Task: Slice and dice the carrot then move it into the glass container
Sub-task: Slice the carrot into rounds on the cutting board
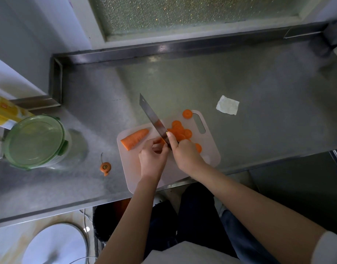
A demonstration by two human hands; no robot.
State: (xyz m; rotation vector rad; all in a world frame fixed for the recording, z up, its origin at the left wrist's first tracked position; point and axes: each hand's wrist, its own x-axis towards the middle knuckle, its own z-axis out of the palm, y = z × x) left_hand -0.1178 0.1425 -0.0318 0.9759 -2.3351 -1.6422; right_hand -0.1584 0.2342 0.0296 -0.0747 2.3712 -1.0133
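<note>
- Our left hand (153, 159) curls its fingers round a short carrot stub (161, 141) and pinches it against the cutting board (211, 147), so it cannot roll under the blade.
- Our right hand (184, 155) wraps the handle of the knife (152, 117), forefinger laid along the blade's side, likely to steady each cut. The blade stands just beside the stub and points toward the far left corner of the board.
- The carrot half (135, 139) lies uncut at the board's left edge, parked clear of the knife until we need it.
- The slices (180, 131) pile up on the blade's right side, toward the board's right edge, where each cut drops them. A lone slice (187, 113) sits at the far edge beside the handle slot.
- The glass container (36, 141) stands at the left edge of the counter (259, 92), well apart from the board, its green lid (33, 139) still on, so we judge that slicing is under way, with dicing and transfer not begun.
- The carrot top (105, 167) lies discarded on the counter just left of the board, and a paper scrap (227, 105) lies beyond the board's far right corner.
</note>
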